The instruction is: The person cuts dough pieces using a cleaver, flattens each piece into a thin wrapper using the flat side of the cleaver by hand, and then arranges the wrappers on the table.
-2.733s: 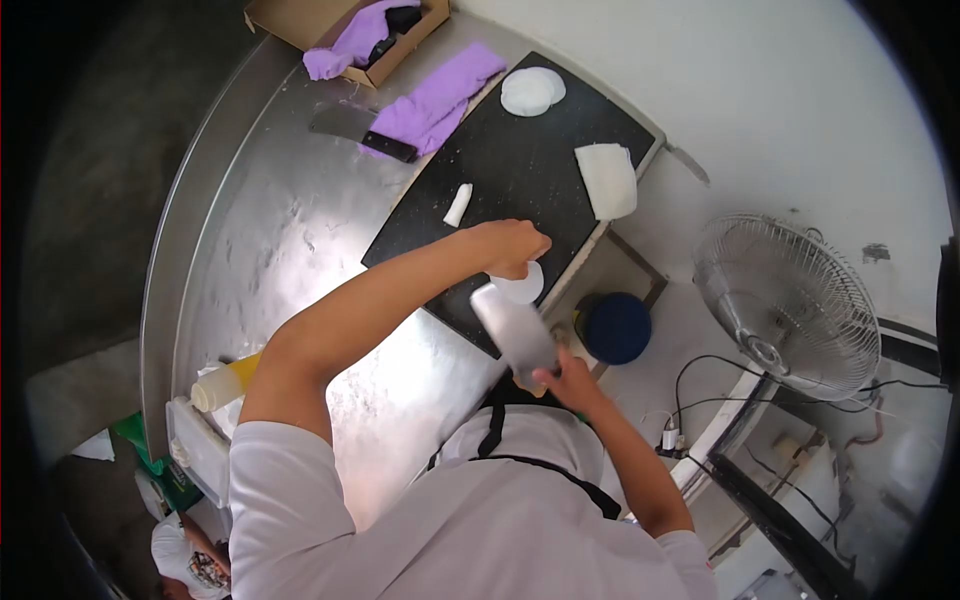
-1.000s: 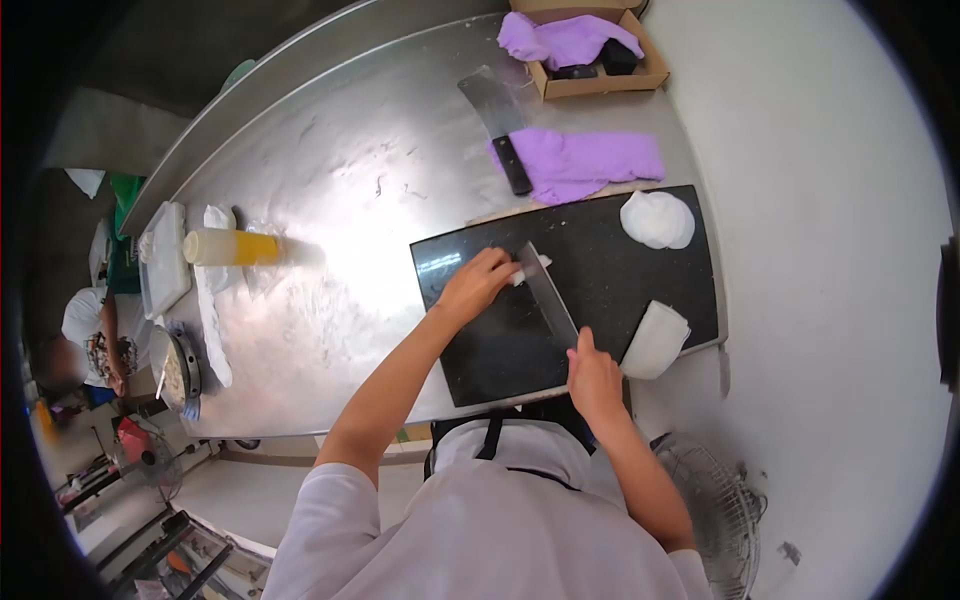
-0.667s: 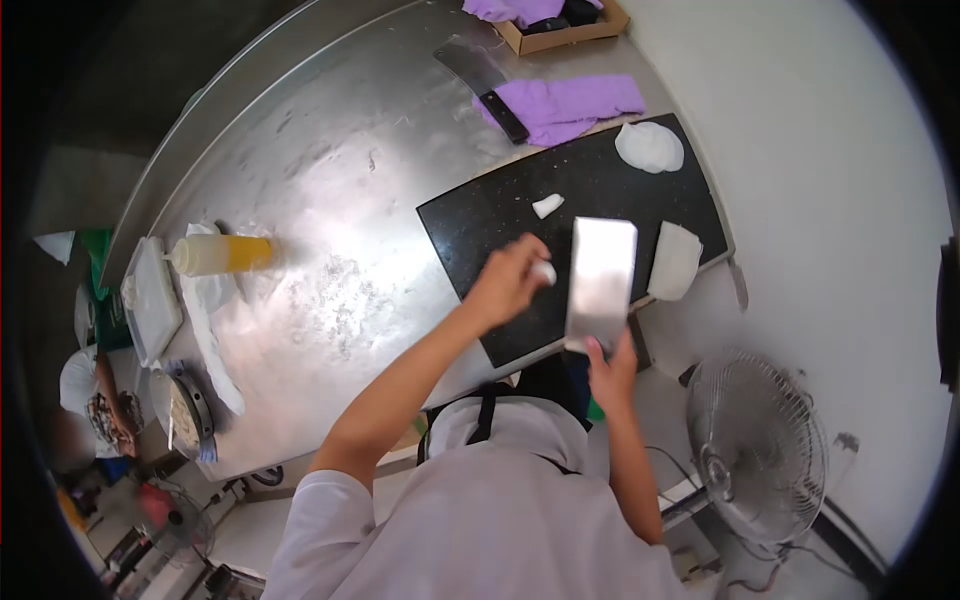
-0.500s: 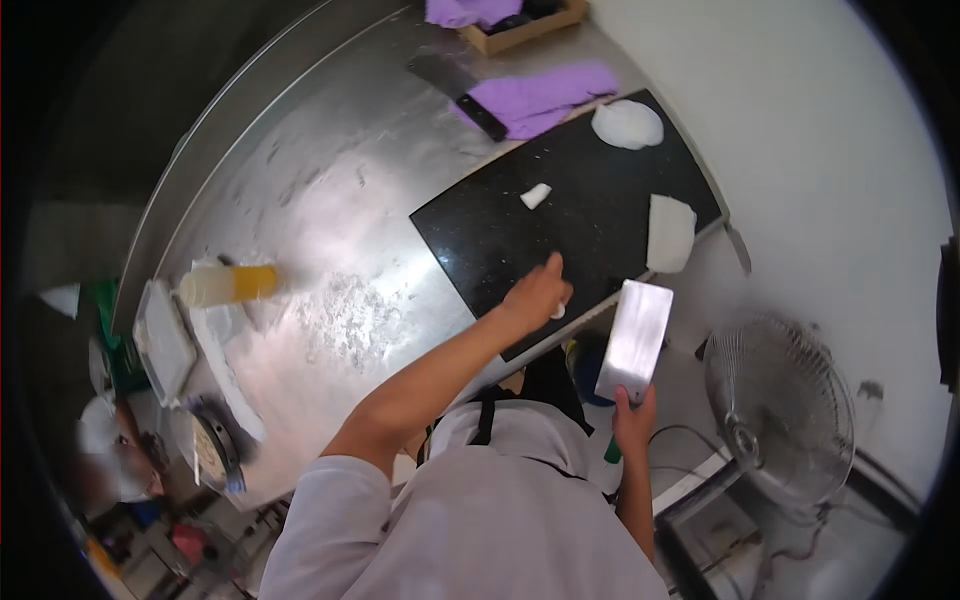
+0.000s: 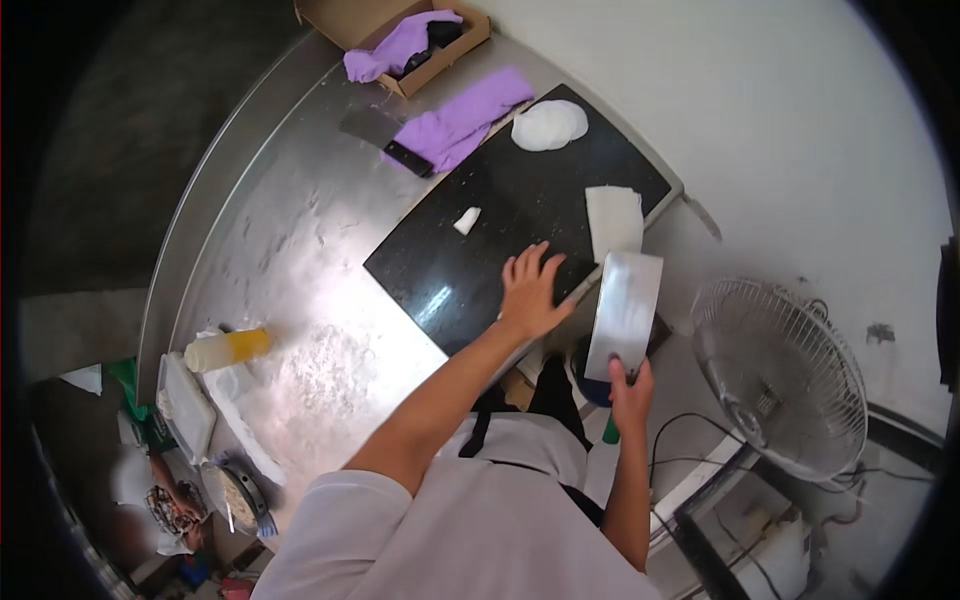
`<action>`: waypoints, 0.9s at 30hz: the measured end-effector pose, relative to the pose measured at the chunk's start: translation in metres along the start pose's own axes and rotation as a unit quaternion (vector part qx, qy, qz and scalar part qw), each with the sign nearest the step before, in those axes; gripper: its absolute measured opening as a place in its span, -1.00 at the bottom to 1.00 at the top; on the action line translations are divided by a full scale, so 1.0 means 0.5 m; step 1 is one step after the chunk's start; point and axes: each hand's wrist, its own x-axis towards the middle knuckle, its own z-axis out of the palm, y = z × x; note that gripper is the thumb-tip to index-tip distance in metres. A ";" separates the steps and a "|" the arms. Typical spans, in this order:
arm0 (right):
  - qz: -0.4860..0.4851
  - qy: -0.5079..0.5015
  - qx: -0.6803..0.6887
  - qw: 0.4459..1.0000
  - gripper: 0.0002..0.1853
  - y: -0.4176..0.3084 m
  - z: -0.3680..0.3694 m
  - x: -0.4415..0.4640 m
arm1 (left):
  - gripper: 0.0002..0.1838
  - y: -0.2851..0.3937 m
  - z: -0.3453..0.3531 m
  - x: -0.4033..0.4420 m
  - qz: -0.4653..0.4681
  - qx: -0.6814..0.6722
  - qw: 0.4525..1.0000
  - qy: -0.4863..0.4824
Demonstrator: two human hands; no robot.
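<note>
My right hand [image 5: 630, 395] grips a cleaver [image 5: 627, 305] by its green handle, the broad blade pointing away from me past the near edge of the black board [image 5: 540, 190]. My left hand [image 5: 531, 296] is spread open over the board's near edge, holding nothing that I can see. On the board lie a small white dough-like piece [image 5: 467, 220], a rounded white pile of what look like thin discs [image 5: 550, 126] and a flat white slab [image 5: 614, 220] just beyond the blade.
Behind the board are a purple cloth [image 5: 462, 118], a second cleaver [image 5: 408, 158] and a cardboard box [image 5: 440, 65]. A yellow-and-clear bottle [image 5: 228, 349] and a white tray [image 5: 187, 405] are at left. A fan [image 5: 780, 380] stands at right; another person's hands [image 5: 180, 510] show lower left.
My left hand has gone from pointing, with a small white piece beside it, to spread fingers nearer the board's edge; that piece no longer shows. The cleaver stays gripped. The view has shifted.
</note>
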 end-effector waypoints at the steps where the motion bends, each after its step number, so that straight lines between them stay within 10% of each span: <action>1: 0.026 -0.005 0.038 0.999 -0.64 -0.037 -0.006 0.030 | -0.02 0.007 -0.010 -0.002 0.039 0.112 0.992 0.046; 7: -0.128 -0.025 0.217 0.968 -0.61 -0.071 0.030 0.226 | 0.16 0.012 -0.037 0.010 0.002 0.110 0.991 -0.081; 11: -0.045 -0.036 0.041 0.997 -0.55 0.057 0.079 0.354 | 0.16 0.010 -0.055 0.019 -0.004 0.089 0.990 -0.106; 14: -0.221 0.039 -0.182 0.957 -0.62 0.053 0.090 0.410 | 0.13 -0.013 -0.042 0.024 0.024 0.048 0.998 -0.016; 17: 0.059 -0.007 0.005 0.998 -0.54 -0.108 0.065 0.375 | 0.09 -0.022 -0.042 0.012 0.034 0.011 0.999 -0.022; 22: -0.010 0.002 -0.183 0.983 -0.58 0.058 0.086 0.364 | 0.00 -0.034 -0.039 0.012 0.066 -0.032 0.997 0.031; 27: -0.025 0.006 -0.072 0.997 -0.60 -0.060 0.074 0.283 | -0.08 -0.040 -0.042 0.030 0.110 -0.017 0.991 0.077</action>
